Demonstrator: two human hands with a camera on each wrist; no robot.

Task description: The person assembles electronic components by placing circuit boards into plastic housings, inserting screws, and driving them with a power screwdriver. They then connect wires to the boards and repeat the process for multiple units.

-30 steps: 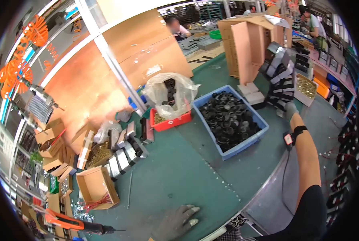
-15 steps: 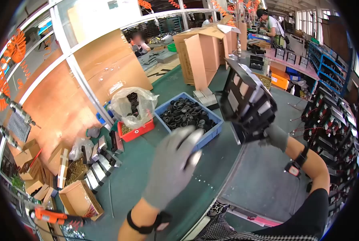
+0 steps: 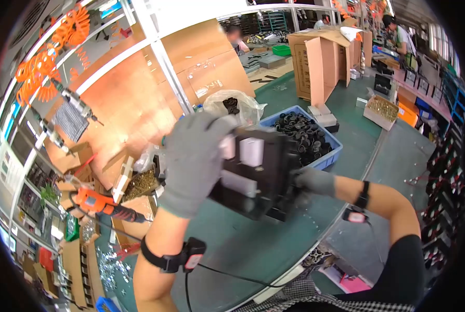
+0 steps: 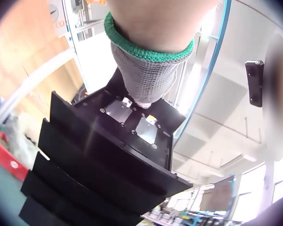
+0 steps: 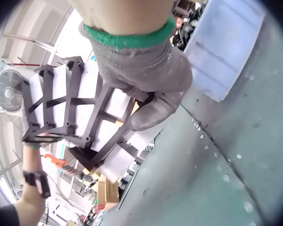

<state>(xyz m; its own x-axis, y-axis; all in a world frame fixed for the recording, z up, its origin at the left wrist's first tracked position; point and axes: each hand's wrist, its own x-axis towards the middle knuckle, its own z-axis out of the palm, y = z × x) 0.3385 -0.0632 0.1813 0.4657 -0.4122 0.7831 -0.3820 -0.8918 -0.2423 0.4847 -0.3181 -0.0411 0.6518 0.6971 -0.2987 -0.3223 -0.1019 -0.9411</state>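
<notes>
A black ribbed plastic housing (image 3: 245,195) with pale metal plates is held above the workbench, tilted. My gloved left hand (image 3: 190,164) grips its left edge. In the left wrist view the fingertips of that hand (image 4: 146,77) go over the rim beside two shiny plates, and the housing's stepped black panels (image 4: 99,160) face the camera. At the opposite side my gloved right hand (image 3: 318,182) grips the housing. The right wrist view shows that hand's thumb (image 5: 153,113) curled on the black open frame (image 5: 80,101), which has pale panels between its bars.
Behind the housing stands a blue bin (image 3: 328,161) of black round parts, beside a clear plastic bag (image 3: 248,106). An orange power screwdriver (image 3: 99,203) hangs at left near cardboard boxes. A large carton (image 3: 315,67) and a box of brass-coloured screws (image 3: 382,112) stand farther back.
The right hand has brought the housing from the bench's far right to in front of me. The left hand has risen from the bench and taken hold of the housing's left side.
</notes>
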